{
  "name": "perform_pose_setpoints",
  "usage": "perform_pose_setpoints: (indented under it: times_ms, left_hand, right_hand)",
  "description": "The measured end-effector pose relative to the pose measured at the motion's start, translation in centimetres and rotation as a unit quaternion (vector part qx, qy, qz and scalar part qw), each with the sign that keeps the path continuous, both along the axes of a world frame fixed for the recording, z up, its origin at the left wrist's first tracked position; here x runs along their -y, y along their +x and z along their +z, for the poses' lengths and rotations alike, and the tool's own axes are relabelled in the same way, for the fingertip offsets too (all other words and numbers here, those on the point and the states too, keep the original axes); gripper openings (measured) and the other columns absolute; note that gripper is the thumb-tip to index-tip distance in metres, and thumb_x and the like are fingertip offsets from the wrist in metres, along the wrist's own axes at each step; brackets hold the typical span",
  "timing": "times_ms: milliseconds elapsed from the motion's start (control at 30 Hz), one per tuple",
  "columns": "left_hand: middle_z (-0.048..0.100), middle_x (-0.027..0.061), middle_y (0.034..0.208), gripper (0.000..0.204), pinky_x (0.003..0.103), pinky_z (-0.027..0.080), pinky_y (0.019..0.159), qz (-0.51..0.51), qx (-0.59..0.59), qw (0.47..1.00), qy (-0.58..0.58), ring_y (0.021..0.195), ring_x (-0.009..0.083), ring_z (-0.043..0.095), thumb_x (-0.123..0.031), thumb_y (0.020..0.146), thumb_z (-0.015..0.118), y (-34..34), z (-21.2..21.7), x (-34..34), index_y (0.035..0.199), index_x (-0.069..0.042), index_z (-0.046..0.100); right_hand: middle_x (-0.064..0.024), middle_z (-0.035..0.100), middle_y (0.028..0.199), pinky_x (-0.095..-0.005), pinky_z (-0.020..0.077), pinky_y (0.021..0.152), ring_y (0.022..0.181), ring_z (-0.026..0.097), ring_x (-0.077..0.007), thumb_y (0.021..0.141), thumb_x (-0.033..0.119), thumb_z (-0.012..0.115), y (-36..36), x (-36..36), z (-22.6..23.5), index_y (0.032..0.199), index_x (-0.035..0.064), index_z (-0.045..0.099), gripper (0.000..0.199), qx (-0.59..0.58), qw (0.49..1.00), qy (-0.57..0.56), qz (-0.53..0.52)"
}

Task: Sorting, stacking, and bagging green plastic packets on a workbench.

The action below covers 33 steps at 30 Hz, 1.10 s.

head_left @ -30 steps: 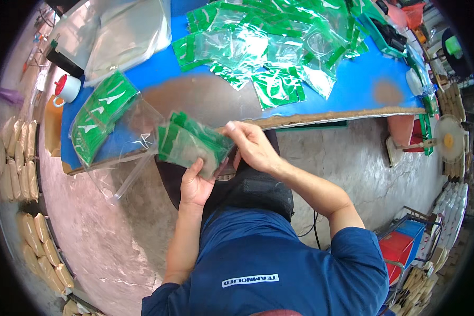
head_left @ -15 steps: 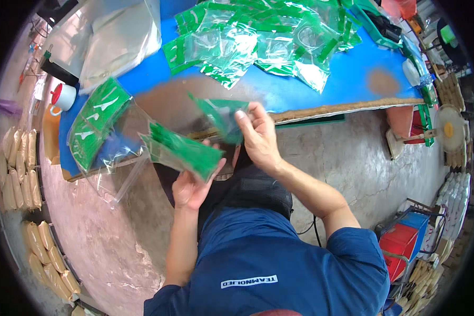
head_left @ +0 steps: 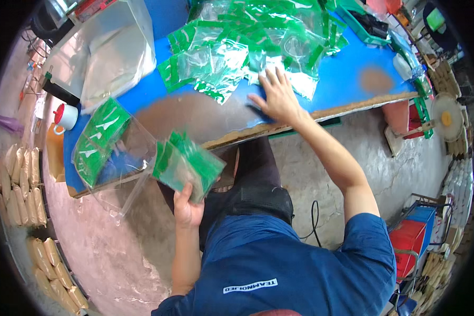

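A person in a navy T-shirt sits at a blue-topped table with worn brown patches, seen from above. The left hand is clamped on a fanned stack of flat green-and-clear plastic bags, thumb on top, held over the lap just off the table's near edge. The right hand reaches forward over the tabletop, fingers spread and palm down, closed on nothing visible. Its fingertips are at the near edge of a broad, glossy pile of similar bags; whether they press on it cannot be told. To the left, a large clear bag with green packets inside overhangs the edge. Beyond it stand a white mug with a red lid and large clear plastic sheets — and, far right, a teal tray.
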<state>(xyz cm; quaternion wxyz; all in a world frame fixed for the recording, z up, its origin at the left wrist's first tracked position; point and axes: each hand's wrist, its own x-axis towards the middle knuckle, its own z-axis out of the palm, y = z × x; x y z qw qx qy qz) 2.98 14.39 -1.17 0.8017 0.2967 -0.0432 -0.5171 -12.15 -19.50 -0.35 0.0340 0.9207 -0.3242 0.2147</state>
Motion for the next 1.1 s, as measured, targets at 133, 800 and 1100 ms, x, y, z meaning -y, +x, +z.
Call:
perform_pose_setpoints:
  times_ms: [133, 800, 1100]
  left_hand:
    - [0.054, 0.014, 0.142, 0.061, 0.057, 0.042, 0.112, -0.044, -0.086, 0.995, 0.003, 0.132, 0.0333, 0.053, -0.004, 0.092, 0.067, -0.5, -1.7, -0.4, 0.146, 0.0, 0.039]
    - [0.059, 0.017, 0.134, 0.055, 0.056, 0.05, 0.106, -0.056, -0.046, 0.997, -0.015, 0.125, 0.0365, 0.059, -0.003, 0.089, 0.069, 1.9, -2.1, 0.5, 0.139, 0.002, 0.047]
    - [0.062, 0.0094, 0.129, 0.066, 0.042, 0.055, 0.077, -0.021, 0.024, 0.998, 0.054, 0.109, 0.0254, 0.064, -0.056, 0.095, 0.06, -1.0, -1.1, 5.0, 0.137, -0.006, 0.052]
  right_hand:
    - [-0.0257, 0.051, 0.134, -0.0573, 0.0331, 0.112, 0.129, 0.044, -0.0482, 0.092, 0.034, 0.067, -1.5, -8.5, 0.7, 0.122, 0.0004, 0.061, 0.046, 0.075, 0.982, 0.121, 0.121]
    - [-0.0108, 0.064, 0.101, -0.0398, 0.0524, 0.084, 0.098, 0.064, -0.0326, 0.082, 0.001, 0.071, -3.9, -9.0, 1.1, 0.112, 0.0018, 0.065, 0.03, 0.176, 0.942, 0.185, 0.219]
    - [-0.0123, 0.064, 0.073, -0.0346, 0.0481, 0.061, 0.064, 0.06, -0.0187, 0.086, 0.022, 0.076, 2.7, -14.0, 4.8, 0.093, -0.0017, 0.066, 0.027, 0.192, 0.865, 0.459, 0.066]
